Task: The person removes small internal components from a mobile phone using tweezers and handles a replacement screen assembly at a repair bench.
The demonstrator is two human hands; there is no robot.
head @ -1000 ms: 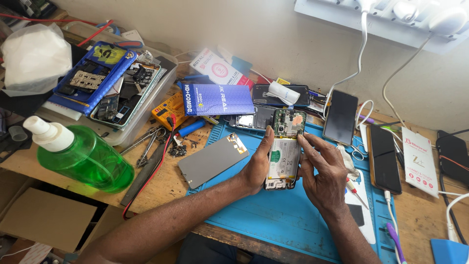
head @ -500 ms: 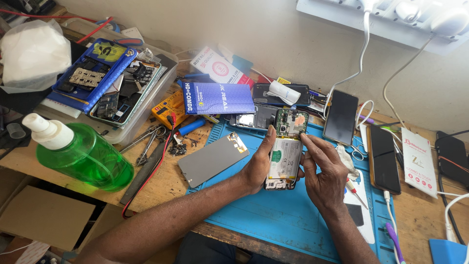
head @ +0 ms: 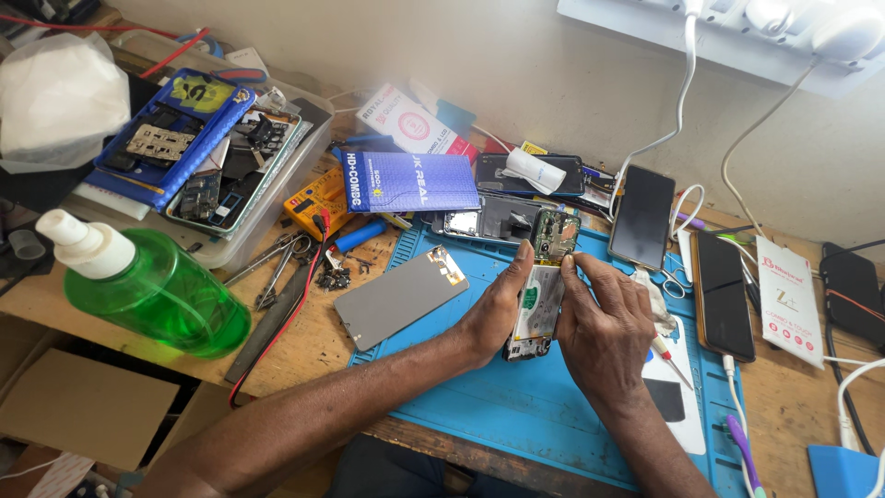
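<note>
Head view is looking down on a cluttered bench. An opened phone (head: 539, 288) is lying lengthwise on a blue mat (head: 516, 406), back cover off, between both hands. Its upper end is showing a green circuit board with small dark parts; below that a pale battery with a green mark is filling the middle; a dark frame edge is showing at the near end.

Left hand (head: 493, 309) is cupping the phone's left edge, thumb lying along the side and tip reaching up to the board; fingers are curled under or behind, so a grasp, though the fingertips themselves are hidden. Right hand (head: 604, 318) is pressing against the right edge, fingers bent, with the forefinger tip touching the board's lower corner. Whether it is pinching a tool or part cannot be told; the fingertips are covering that spot.

A grey panel (head: 401, 295) is lying flat on the mat just left of the left hand. A red-handled screwdriver (head: 668, 355) is lying beside the right hand. A green spray bottle (head: 152, 290) is standing well to the left, at the bench edge. Dark phones (head: 641, 217) are lying beyond the mat, cables running up to a wall strip that is cut off by the top edge.

Board detail is too small to make out. Both forearms are being cut off at the bottom edge.
</note>
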